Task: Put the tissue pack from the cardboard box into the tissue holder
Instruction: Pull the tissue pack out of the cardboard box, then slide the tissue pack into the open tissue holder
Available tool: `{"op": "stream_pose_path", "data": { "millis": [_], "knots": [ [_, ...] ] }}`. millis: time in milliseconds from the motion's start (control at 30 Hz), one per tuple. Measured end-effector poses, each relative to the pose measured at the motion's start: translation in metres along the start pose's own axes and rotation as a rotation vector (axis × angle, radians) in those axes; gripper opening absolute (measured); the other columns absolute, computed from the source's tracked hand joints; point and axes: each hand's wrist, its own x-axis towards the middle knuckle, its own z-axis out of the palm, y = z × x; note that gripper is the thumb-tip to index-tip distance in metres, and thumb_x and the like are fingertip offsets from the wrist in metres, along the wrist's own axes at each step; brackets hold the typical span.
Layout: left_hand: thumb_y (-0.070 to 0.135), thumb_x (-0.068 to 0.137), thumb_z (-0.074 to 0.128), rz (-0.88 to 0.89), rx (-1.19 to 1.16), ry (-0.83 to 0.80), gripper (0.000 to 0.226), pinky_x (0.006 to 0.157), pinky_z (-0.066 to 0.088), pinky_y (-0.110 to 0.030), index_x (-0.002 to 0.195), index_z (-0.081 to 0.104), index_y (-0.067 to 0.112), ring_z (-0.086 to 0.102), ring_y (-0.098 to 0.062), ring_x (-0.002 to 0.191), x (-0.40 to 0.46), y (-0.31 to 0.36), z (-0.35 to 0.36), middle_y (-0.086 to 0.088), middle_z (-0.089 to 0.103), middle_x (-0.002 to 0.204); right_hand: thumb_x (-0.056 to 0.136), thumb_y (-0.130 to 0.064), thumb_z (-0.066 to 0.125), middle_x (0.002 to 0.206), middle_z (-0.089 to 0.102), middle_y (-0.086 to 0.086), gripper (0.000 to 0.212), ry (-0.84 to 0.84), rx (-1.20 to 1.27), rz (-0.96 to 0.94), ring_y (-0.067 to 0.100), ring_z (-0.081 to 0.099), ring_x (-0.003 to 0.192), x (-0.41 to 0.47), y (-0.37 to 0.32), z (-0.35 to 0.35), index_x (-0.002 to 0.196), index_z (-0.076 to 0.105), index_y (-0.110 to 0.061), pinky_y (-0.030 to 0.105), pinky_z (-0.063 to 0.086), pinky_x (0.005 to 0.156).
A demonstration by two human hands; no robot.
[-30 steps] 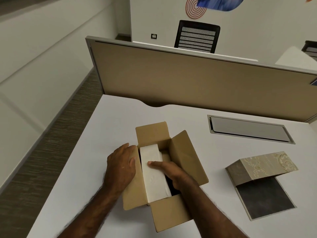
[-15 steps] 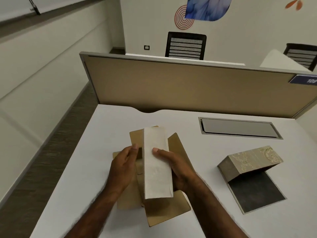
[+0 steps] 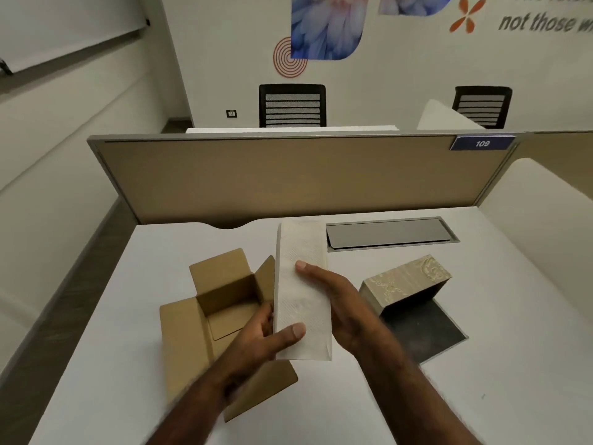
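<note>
Looked like an open-plan office: a white desk [image 3: 128, 316] with a tan cubicle divider [image 3: 288, 178] at 12 o'clock, a "109" tag [image 3: 482, 143] at 1, a cable hatch [image 3: 390, 233], mesh chairs [image 3: 292, 106] behind, and printed wall graphics [image 3: 325, 25].

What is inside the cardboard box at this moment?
Only bare cardboard shows inside the cardboard box. The left hand and the tissue pack it holds cover the box's near right corner.

wall lettering [image 3: 545, 22] cut off, forearms cropped
</note>
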Motion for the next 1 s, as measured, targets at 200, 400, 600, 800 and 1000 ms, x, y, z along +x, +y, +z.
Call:
{"op": "stream_pose_path", "data": {
  "millis": [200, 400, 600, 800, 1000],
  "knots": [
    [0.055, 0.064, 0.090, -0.056, -0.010, -0.070, 0.072, 0.080, 0.063, -0.034, 0.126, 0.058, 0.037, 0.074, -0.017, 0.107, 0.011, 0.001, 0.051, 0.010, 0.075, 0.116, 0.086, -0.043, 0.082, 0.136, 0.074, 0.019, 0.057, 0.041, 0.103, 0.015, 0.043, 0.066, 0.132, -0.023, -0.011, -0.064, 0.133, 0.074, -0.012, 0.063, 0.045, 0.119],
    [0.049, 0.066, 0.092, -0.161, 0.020, -0.156, 0.072, 0.085, 0.063, -0.041, 0.128, 0.059, 0.033, 0.073, -0.022, 0.110, 0.029, -0.002, 0.093, 0.006, 0.075, 0.119, 0.090, -0.036, 0.083, 0.121, 0.081, 0.010, 0.027, 0.013, 0.319, 0.058, 0.029, 0.079, 0.114, -0.030, -0.023, -0.138, 0.112, 0.087, -0.022, 0.047, 0.062, 0.098],
    [0.043, 0.075, 0.088, -0.213, -0.015, -0.148, 0.066, 0.088, 0.062, -0.044, 0.131, 0.059, 0.026, 0.073, -0.026, 0.111, 0.053, -0.016, 0.132, 0.006, 0.075, 0.121, 0.086, -0.018, 0.086, 0.129, 0.078, 0.019, 0.050, 0.176, 0.319, 0.068, 0.038, 0.076, 0.120, -0.024, -0.022, -0.223, 0.132, 0.068, -0.013, 0.049, 0.064, 0.098],
    [0.036, 0.080, 0.086, -0.282, -0.110, -0.067, 0.060, 0.092, 0.061, -0.044, 0.132, 0.061, 0.021, 0.073, -0.031, 0.111, 0.087, -0.042, 0.163, -0.008, 0.075, 0.123, 0.081, -0.018, 0.088, 0.123, 0.080, 0.015, 0.054, 0.245, 0.249, 0.127, 0.030, 0.080, 0.109, -0.022, -0.010, -0.306, 0.131, 0.070, -0.007, 0.038, 0.068, 0.082],
    [0.037, 0.081, 0.083, -0.349, -0.143, 0.037, 0.053, 0.083, 0.060, -0.037, 0.129, 0.064, 0.023, 0.076, -0.027, 0.105, 0.123, -0.069, 0.199, -0.006, 0.078, 0.117, 0.087, -0.012, 0.081, 0.117, 0.082, 0.016, 0.024, 0.252, 0.158, 0.230, 0.025, 0.081, 0.096, -0.011, 0.019, -0.376, 0.111, 0.084, -0.007, 0.034, 0.067, 0.075]
  ]
}}
